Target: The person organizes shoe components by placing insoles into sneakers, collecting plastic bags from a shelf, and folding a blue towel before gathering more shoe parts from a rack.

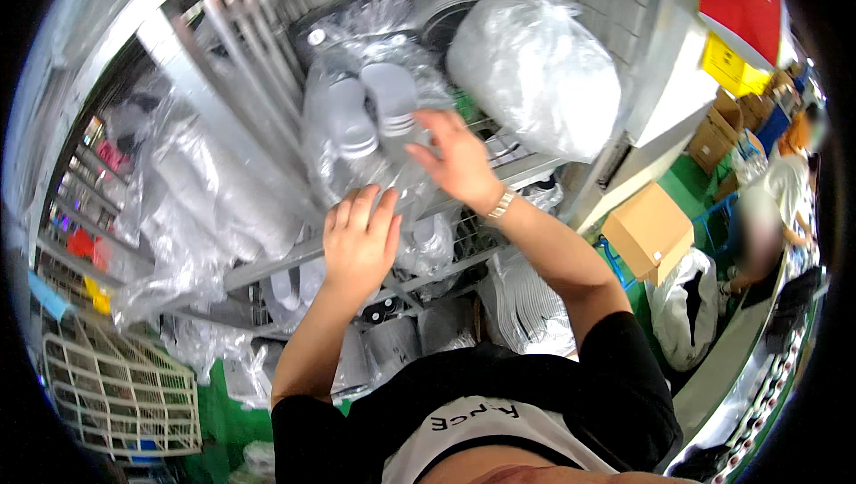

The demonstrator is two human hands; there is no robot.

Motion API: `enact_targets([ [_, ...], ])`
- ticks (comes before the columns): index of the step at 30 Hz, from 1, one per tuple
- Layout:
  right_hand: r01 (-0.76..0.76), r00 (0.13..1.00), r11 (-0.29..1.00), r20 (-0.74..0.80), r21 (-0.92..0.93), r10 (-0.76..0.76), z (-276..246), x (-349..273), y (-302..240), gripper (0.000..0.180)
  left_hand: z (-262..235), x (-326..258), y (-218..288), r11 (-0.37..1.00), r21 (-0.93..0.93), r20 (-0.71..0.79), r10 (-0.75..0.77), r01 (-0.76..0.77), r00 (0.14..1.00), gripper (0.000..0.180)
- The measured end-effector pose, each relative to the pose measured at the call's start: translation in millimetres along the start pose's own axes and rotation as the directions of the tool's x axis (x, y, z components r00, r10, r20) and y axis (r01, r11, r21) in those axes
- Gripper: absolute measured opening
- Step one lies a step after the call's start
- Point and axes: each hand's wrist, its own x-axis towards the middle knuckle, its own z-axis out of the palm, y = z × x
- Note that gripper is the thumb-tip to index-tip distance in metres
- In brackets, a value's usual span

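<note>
On a wire shelf (499,172), a clear bag of grey slippers (374,109) is touched by both open hands: left hand (358,243) low, right hand (455,158) beside it, neither grip closed. Nudged carelessly, the loosely stacked bag could probably slide off.

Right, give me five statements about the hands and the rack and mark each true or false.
1. Both hands are on a clear plastic bag of grey slippers. True.
2. The right hand wears a wristband. True.
3. The left hand holds a cardboard box. False: the cardboard box sits on the floor to the right, untouched.
4. The bag rests on a metal wire rack. True.
5. The big white bag lies on the floor. False: it sits up on the rack.
</note>
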Motion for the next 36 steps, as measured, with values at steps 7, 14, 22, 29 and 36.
enact_targets([
  [7,0.094,0.993,0.992,0.085,-0.089,-0.086,-3.8,35.8,14.0,0.034,-2.2,28.2,4.1,0.996,-0.087,0.046,0.010,-0.006,0.999,0.034],
  [14,-0.042,0.879,0.834,-0.417,-0.550,-0.230,-128.3,102.0,101.5,0.027,-3.1,72.4,26.2,0.889,-0.457,-0.023,-0.010,-0.002,1.000,0.030],
  [22,-0.473,0.879,0.857,0.047,0.205,0.474,-154.6,96.6,140.9,0.031,77.4,174.4,30.2,0.884,-0.440,0.063,-0.147,0.160,0.987,0.050],
  [29,-0.002,0.994,0.694,-0.080,-0.720,-0.081,-174.5,118.0,99.3,0.027,122.9,223.2,69.4,0.922,-0.242,0.360,-0.205,0.304,0.910,0.083],
  [36,0.276,0.910,0.569,0.402,-0.775,0.106,-183.4,127.3,119.8,0.019,147.3,190.4,73.1,0.907,-0.311,0.204,-0.227,0.283,0.952,0.072],
])
